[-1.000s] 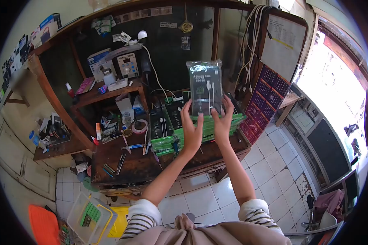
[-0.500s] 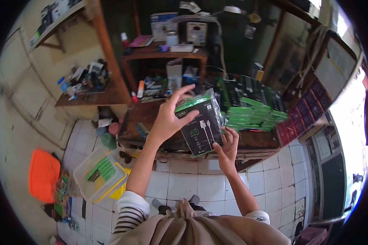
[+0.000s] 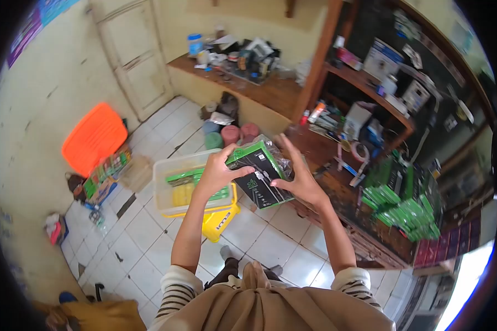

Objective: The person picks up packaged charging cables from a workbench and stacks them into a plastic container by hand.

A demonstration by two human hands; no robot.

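A black and green cable box in clear plastic is held up in front of the body, tilted. My left hand grips its left edge, with the thumb across the front. At the right side, my right hand has its thumb against the front and its fingers raised, some of them behind the wrap. Below and left of the box, a clear plastic tub with green packs in it is partly covered by my left hand. Stacked green and black boxes lie on the wooden desk at the right.
A yellow lid or crate sits under the tub. An orange lid leans at the left beside a pile of packets. Colored rolls stand behind the tub. A cluttered wooden shelf runs along the back.
The view has swung left and down from the desk to the tub on the floor. The box has left the area over the stacks, held in both hands, and now tilts.
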